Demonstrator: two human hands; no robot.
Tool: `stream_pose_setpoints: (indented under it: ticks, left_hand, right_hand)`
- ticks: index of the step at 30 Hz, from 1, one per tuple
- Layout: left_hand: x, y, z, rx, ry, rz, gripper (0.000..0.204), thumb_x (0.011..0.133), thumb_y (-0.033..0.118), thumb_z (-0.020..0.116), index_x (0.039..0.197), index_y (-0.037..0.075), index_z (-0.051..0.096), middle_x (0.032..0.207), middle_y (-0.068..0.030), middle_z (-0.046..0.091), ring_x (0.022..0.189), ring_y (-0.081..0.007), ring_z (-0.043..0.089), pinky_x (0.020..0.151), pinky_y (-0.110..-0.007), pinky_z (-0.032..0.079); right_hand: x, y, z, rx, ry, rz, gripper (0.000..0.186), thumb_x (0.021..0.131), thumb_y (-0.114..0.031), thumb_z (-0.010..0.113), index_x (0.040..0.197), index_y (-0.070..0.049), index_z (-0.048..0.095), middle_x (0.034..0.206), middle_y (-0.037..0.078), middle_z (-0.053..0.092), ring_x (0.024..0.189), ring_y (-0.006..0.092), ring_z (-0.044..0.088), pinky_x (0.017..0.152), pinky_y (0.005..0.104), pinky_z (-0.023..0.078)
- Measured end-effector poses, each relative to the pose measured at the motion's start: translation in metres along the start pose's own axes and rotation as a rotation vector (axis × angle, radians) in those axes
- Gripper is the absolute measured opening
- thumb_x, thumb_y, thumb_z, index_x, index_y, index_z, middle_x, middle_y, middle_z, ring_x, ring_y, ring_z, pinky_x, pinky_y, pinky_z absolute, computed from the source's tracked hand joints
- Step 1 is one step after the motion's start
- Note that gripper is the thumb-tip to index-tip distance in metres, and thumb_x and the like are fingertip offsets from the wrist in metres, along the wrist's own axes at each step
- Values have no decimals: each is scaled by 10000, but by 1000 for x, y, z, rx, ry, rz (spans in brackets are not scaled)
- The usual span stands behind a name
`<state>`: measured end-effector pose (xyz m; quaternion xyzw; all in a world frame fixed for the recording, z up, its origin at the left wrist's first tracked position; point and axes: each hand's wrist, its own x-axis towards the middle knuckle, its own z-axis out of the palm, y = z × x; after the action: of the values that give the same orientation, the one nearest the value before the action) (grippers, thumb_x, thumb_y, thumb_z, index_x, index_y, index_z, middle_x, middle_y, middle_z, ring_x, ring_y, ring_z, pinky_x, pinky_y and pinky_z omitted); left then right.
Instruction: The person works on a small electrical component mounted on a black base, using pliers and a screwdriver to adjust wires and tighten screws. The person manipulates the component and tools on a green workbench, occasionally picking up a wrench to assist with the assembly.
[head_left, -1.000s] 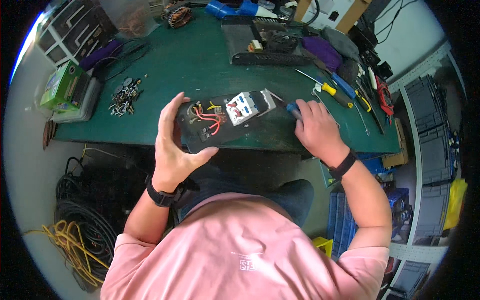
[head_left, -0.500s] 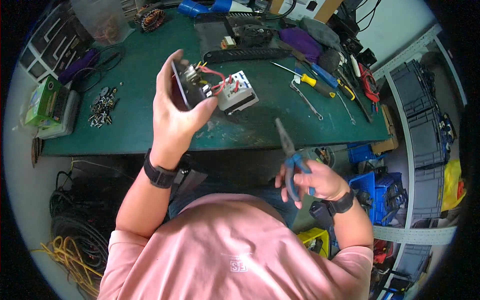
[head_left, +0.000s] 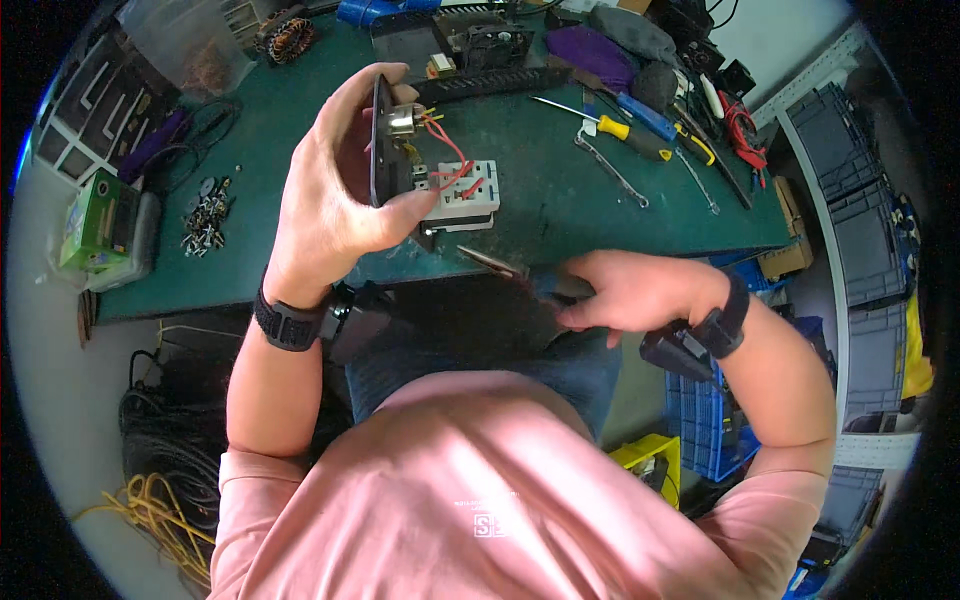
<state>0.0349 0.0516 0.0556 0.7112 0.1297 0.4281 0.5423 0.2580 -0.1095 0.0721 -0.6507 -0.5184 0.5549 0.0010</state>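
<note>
My left hand (head_left: 325, 190) is wrapped around a black panel (head_left: 379, 145) held upright on its edge, thumb on the right side. A silvery metal part (head_left: 400, 119) sits on the panel's right face. Red wires (head_left: 455, 150) run from there to a white socket module (head_left: 480, 178), just right of my thumb. My right hand (head_left: 645, 288) grips long-nose pliers (head_left: 495, 264) in front of the bench's near edge. Their narrow jaws point left toward the module, apart from it; the fingers cover most of the blue handles.
Loose screws (head_left: 207, 218) lie at left on the green bench (head_left: 290, 110), near a green box (head_left: 95, 220). A yellow screwdriver (head_left: 612, 127) and a wrench (head_left: 612, 172) lie to the right. A black metal housing (head_left: 400, 38) stands at the back.
My right hand has lifted the pliers forward and turned them so the jaws point left, close to the module. The panel in my left hand has become more upright.
</note>
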Motion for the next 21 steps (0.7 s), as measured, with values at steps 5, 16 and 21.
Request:
stream_pose_setpoints:
  ticks: [5,16,21]
  left_hand:
    - [-1,-2,-1,-60,-45,13,905,587,156,821,1385,-21,434,1192,-64,527,1117,-145,522,1028,-284,406]
    - [7,-1,1,-9,-115,2,893,575,165,808,1379,3,453,1191,-57,533,1095,-138,504,1023,-275,398]
    - [14,-2,3,82,-164,44,867,585,197,808,1363,8,474,1165,-69,547,1089,-140,522,1014,-274,411]
  right_hand:
    - [-2,-27,-11,-80,35,54,359,886,-207,610,1109,71,570,886,173,652,676,263,671,569,374,558]
    - [7,-29,-14,-300,86,-4,342,828,-216,623,1024,64,614,887,250,677,817,382,672,714,461,523]
    - [11,-17,-12,-390,172,-136,363,832,-233,624,1053,55,628,997,276,669,950,426,646,813,472,504]
